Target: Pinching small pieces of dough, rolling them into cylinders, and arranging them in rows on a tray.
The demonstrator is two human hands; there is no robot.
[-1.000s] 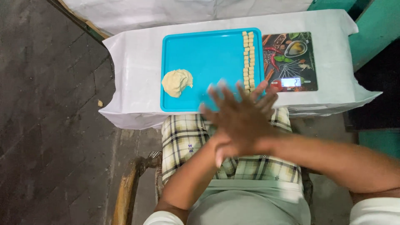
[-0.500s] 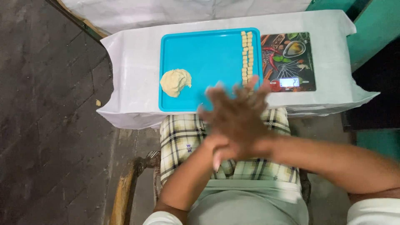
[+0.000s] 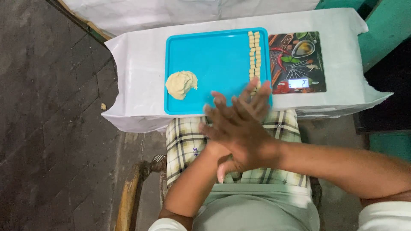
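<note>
Head view, looking straight down on a seated person. The right hand (image 3: 242,128) lies flat, fingers spread and blurred, over the left hand (image 3: 227,164), palm against palm above a checked cloth (image 3: 188,141) on the lap; whether anything is pressed between the palms cannot be told, as the contact is hidden. Just beyond the fingertips stands a low table (image 3: 137,72) covered in white sheeting, carrying a turquoise tray (image 3: 214,55) and, touching its right rim, a kitchen scale (image 3: 299,60) with a printed top. On the tray, a lump of pale dough (image 3: 181,84) sits near the left rim, well apart from two neat columns of small dough pieces (image 3: 254,53) along the right rim. Judged from the pose, the step in hand is a rolling or rubbing of the palms together; any following reach to the tray would call for parting the hands and passing forward over the tray's near rim, which the right fingertips already overlap. The widest bare area lies in the tray's middle, between lump and columns. The table's near edge abuts the knees; a dark stone floor (image 3: 51,128) lies to the left, a green panel (image 3: 385,34) close on the right, and a wooden chair arm (image 3: 128,196) beside the left elbow.
</note>
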